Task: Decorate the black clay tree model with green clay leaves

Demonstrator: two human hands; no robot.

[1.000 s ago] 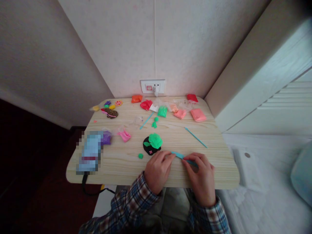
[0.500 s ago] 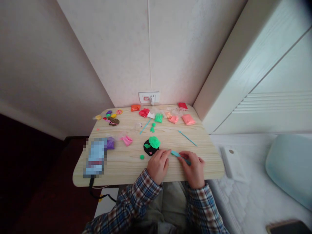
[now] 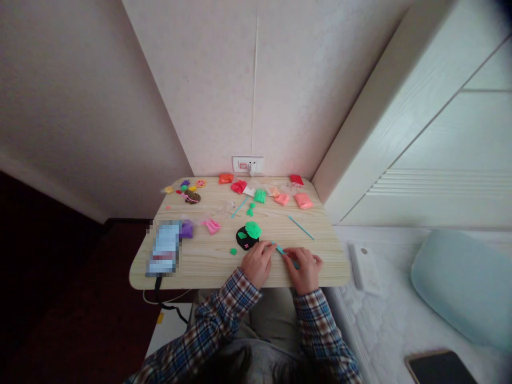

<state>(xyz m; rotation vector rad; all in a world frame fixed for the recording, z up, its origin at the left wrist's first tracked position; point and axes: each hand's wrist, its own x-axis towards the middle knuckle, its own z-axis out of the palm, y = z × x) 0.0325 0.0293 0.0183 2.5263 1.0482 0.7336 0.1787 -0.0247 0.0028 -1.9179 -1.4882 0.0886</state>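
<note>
My right hand (image 3: 304, 270) grips a light-blue modelling tool (image 3: 280, 249) near the table's front edge, its flat end pointing left. The fingers of my left hand (image 3: 256, 265) are pinched together at that end; whatever lies between them is hidden. Just beyond my left hand is a black rounded base (image 3: 242, 244), partly covered by my fingers. It bears a frilly bright-green clay lump (image 3: 253, 230), a green leaf shape and a small pink flower. A small green clay ball (image 3: 233, 251) sits left of the base.
More green clay pieces (image 3: 250, 209) and two blue tools (image 3: 301, 228) (image 3: 239, 207) lie farther back. Bagged clay, such as a salmon pack (image 3: 303, 200), lines the wall side. A phone-like screen (image 3: 165, 248) with a cable occupies the left. A bed (image 3: 384, 314) adjoins the right.
The whole view has shifted and tilted slightly. Both hands keep nearly the same pose around the blue tool; the things on the table stay in place.
</note>
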